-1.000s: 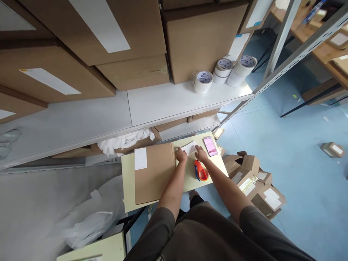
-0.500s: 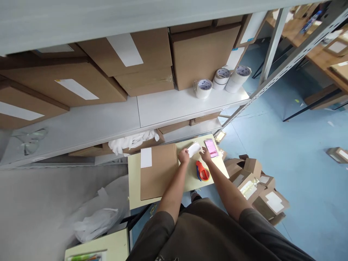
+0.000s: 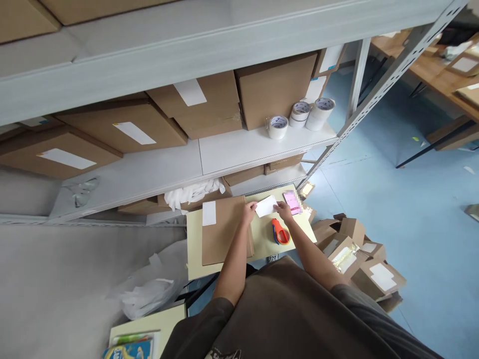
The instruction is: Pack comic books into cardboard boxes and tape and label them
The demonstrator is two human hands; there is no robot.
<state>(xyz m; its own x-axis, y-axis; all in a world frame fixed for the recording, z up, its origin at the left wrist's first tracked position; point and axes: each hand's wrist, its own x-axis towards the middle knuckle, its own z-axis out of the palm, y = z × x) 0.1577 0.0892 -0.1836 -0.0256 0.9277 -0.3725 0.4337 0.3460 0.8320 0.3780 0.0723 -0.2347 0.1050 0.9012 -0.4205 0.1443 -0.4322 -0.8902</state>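
Note:
Between my hands is a small white sheet point(image 3: 266, 206), like a label or slip of paper, above the pale yellow table point(image 3: 194, 249). My left hand point(image 3: 248, 212) pinches its left edge. At the right edge, my right hand point(image 3: 283, 210) has its fingers closed on the same sheet. A flat brown cardboard box point(image 3: 220, 237) with a white label point(image 3: 209, 213) lies under and left of my left forearm. Just below my right hand sits an orange and blue tape dispenser point(image 3: 280, 232). A phone with a pink screen point(image 3: 292, 202) lies beyond that hand.
A grey metal shelf point(image 3: 160, 174) stands ahead, with large cartons point(image 3: 277, 89) and white tape rolls point(image 3: 278, 127). Small used boxes point(image 3: 359, 254) are heaped on the blue floor at right. White plastic bags point(image 3: 149, 289) lie at left, near another table corner point(image 3: 172, 319).
My right hand has closed on the sheet's right edge, and the sheet is now held between both hands. My view has shifted, showing more of the upper shelf.

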